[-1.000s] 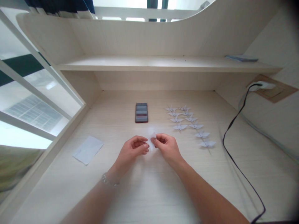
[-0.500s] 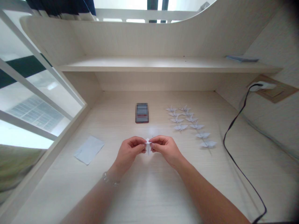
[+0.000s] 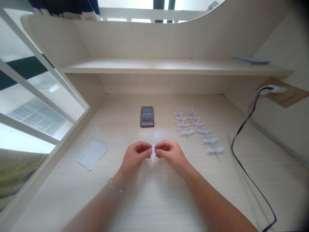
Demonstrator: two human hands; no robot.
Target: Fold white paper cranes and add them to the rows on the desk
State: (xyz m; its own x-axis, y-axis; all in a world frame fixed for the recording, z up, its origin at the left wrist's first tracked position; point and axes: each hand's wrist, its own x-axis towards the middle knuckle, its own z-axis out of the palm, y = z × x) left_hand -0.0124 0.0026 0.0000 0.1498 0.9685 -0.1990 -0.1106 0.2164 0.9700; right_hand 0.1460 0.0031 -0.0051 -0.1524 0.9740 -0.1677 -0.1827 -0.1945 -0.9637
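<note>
A small piece of folded white paper [image 3: 153, 154] is held up between both hands above the middle of the desk. My left hand [image 3: 138, 154] pinches its left edge between thumb and fingers. On the opposite side, my right hand [image 3: 170, 152] pinches the right edge the same way. The paper shows as a narrow diamond with its point downward; the fingertips hide its sides. To the right, several folded white paper cranes [image 3: 186, 132] stand in two slanting rows. White paper sheets [image 3: 92, 155] lie flat to the left of my left hand.
Behind my hands lies a dark, pixelated rectangular object [image 3: 147, 116] on the desk [image 3: 154, 199]. A black cable [image 3: 243, 164] runs down the right side from a wall socket [image 3: 285, 91]. Across the back stretches a shelf [image 3: 149, 70], with a flat bluish item [image 3: 251, 61] at its right end.
The folded paper between my fingers has changed from a narrow strip with small side parts at the top to a diamond shape. Both hands stay in nearly the same place.
</note>
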